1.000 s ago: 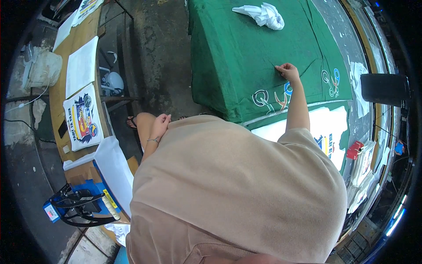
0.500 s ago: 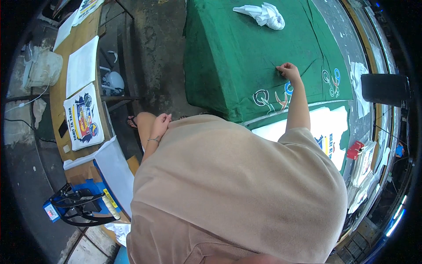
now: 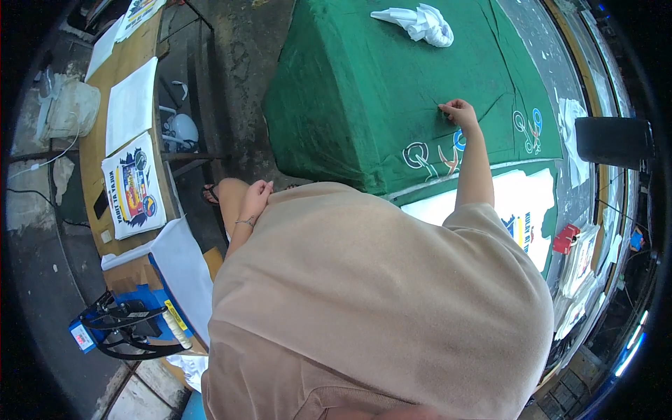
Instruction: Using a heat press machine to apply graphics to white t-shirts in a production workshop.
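A green cloth lies over a large table at the upper middle, its left side hanging down. My right hand reaches out over it with fingers pinched together on the fabric, and creases run out from the fingertips. Printed scissors figures in white, blue and orange show on the cloth near that hand. My left hand rests low at my side, beside the hem of my beige shirt. Its fingers are curled together; whether anything is in them I cannot make out. A crumpled white cloth lies farther back on the green one.
At left, a wooden table holds printed sheets, white paper and a dark phone. Nearer stands a press-like device with black handles. A black box-shaped object and a red item are at right.
The hanging left side of the green cloth has swung outward to the left. Both my hands stay nearly where they were.
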### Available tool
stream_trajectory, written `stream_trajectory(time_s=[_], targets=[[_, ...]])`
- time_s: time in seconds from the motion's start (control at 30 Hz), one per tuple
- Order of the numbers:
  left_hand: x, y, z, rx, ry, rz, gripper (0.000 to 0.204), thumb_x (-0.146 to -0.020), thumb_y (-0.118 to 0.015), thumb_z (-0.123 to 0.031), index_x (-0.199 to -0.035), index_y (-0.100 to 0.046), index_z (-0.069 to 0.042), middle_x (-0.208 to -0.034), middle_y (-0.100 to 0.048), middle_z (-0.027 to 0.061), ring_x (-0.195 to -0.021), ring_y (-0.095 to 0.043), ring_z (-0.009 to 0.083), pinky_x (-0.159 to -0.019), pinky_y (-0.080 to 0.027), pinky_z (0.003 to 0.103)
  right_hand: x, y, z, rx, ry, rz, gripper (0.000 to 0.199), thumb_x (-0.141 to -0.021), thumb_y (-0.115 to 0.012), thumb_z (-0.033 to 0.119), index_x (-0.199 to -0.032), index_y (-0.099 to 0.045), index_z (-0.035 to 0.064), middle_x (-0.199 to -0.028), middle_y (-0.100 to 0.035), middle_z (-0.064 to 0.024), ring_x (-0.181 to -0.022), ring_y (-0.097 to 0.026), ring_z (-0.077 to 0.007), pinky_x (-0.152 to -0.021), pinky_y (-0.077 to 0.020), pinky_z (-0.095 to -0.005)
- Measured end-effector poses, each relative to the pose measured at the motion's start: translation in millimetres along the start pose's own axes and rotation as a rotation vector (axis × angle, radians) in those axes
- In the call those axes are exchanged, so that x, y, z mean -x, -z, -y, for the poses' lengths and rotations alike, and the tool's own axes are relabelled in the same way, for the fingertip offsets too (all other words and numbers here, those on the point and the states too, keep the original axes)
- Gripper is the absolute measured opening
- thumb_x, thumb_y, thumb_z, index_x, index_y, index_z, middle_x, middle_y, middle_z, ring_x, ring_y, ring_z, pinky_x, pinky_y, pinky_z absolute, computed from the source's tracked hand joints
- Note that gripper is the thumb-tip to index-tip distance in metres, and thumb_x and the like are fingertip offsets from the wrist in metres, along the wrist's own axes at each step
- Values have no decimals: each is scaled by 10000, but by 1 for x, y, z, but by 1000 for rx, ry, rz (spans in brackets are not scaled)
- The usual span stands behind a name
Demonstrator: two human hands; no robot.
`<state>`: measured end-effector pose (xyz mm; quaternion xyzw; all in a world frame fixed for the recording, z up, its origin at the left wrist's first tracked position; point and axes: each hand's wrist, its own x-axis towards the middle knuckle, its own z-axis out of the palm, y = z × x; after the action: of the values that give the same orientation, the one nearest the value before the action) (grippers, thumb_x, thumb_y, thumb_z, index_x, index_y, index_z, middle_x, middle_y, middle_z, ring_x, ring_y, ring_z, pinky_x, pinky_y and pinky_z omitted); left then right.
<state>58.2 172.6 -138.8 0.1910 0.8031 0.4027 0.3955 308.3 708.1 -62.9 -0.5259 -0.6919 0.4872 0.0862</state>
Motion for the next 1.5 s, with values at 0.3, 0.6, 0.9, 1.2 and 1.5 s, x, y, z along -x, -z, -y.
stream_trajectory(time_s=[0.3, 0.6, 0.9, 1.2, 1.5], targets=[[2, 1, -2, -27, -15, -4, 306, -909, -515, -244, -723, -514, -1, -561, -494, 10, -490, -424, 65, -457, -331, 232, 0, 2, -2, -49, 2, 16, 176, -726, -723, 155, -769, -566, 89, -647, -520, 47, -533, -466, -52, -464, -325, -192], [6, 2, -5, -24, -10, -33, 326, -899, -523, -281, -723, -530, -6, -552, -492, 17, -481, -432, 84, -465, -347, 249, -4, -1, -5, -54, -6, 29, 223, -715, -741, 200, -741, -547, 93, -633, -511, 46, -518, -452, -51, -460, -329, -200], [6, 6, 2, -21, 7, -74, 321, -895, -519, -292, -736, -540, -14, -562, -510, 22, -514, -466, 100, -490, -365, 268, -3, -25, 13, 306, 76, -150, 439, -616, -807, 362, -701, -533, 30, -662, -566, -57, -602, -525, -172, -553, -429, -312], [10, 8, 9, -166, 6, -80, 332, -881, -508, -333, -757, -570, -32, -601, -558, 80, -539, -524, 181, -524, -400, 331, 11, -138, 80, 292, 528, 25, 338, -759, -703, 267, -987, -608, 36, -875, -646, -94, -786, -608, -185, -699, -470, -298], [17, 10, 4, -160, 30, -108, 308, -878, -511, -315, -763, -573, -36, -574, -561, 89, -510, -558, 207, -509, -417, 344, 5, -196, 94, 972, 914, -188, 489, -958, -251, 342, -1410, -230, 157, -1466, -221, -56, -1357, -186, -212, -1110, -127, -398]])
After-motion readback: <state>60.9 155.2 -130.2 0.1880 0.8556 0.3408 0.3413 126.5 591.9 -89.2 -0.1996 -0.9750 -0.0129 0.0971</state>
